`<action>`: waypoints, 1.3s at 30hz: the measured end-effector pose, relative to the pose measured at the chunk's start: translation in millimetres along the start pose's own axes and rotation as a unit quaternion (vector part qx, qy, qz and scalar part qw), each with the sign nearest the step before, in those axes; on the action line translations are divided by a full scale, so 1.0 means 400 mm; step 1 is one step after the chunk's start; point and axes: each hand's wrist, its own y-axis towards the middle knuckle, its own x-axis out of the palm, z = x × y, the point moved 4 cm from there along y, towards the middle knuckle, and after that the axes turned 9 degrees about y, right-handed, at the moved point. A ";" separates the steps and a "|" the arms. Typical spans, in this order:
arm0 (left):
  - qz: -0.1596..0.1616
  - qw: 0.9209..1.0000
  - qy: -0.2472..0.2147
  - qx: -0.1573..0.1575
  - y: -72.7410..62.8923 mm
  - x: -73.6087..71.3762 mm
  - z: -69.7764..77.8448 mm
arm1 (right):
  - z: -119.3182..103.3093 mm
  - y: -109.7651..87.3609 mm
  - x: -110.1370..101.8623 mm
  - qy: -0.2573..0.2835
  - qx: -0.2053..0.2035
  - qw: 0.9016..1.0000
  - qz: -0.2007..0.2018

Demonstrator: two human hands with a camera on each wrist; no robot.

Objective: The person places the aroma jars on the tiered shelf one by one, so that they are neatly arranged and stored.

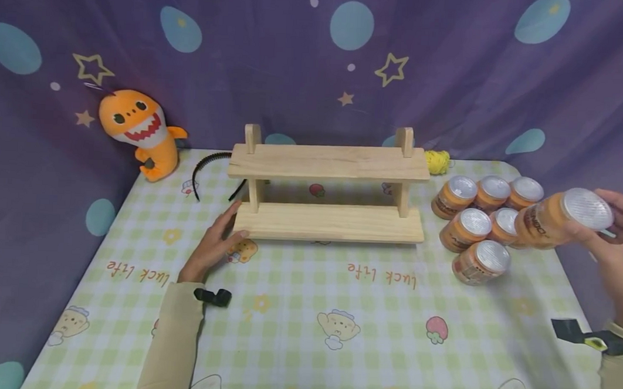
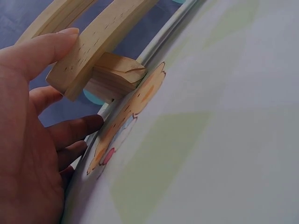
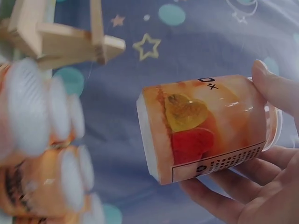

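Note:
A two-tier wooden shelf (image 1: 327,220) stands at the back middle of the table. At the left end of its lower board, my left hand (image 1: 216,239) pinches the edge; the left wrist view shows the thumb (image 2: 58,46) on one face and the index finger behind the other. My right hand (image 1: 618,240) grips an orange-labelled jar (image 1: 548,221) with a silvery lid, tilted and raised off the table at the right. In the right wrist view, yellow and red hearts show on its label. Beside and below it stand several similar jars (image 1: 481,263) in a cluster.
An orange shark plush (image 1: 137,126) leans on the purple curtain at the back left. A black toothed headband (image 1: 203,168) lies left of the shelf, partly behind it. Yellow yarn (image 1: 437,162) sits behind the shelf's right end. A checked cloth (image 1: 293,334) covers the table.

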 end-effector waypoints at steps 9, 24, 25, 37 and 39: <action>0.003 1.000 -0.003 0.010 -0.002 0.000 -0.002 | -0.062 0.037 0.115 0.048 0.006 0.998 -0.046; 0.008 1.000 0.000 0.016 -0.003 -0.001 0.001 | -0.098 0.070 0.331 0.074 0.001 0.985 -0.158; 0.007 1.000 -0.001 0.015 -0.004 -0.001 0.001 | -0.098 0.071 0.343 0.078 0.005 0.984 -0.161; -0.004 1.000 -0.008 0.014 -0.049 -0.025 0.098 | -0.083 0.097 0.461 -0.017 0.025 0.982 -0.184; -0.003 1.000 -0.008 0.012 -0.051 -0.027 0.106 | -0.081 0.104 0.483 -0.046 0.021 0.981 -0.187</action>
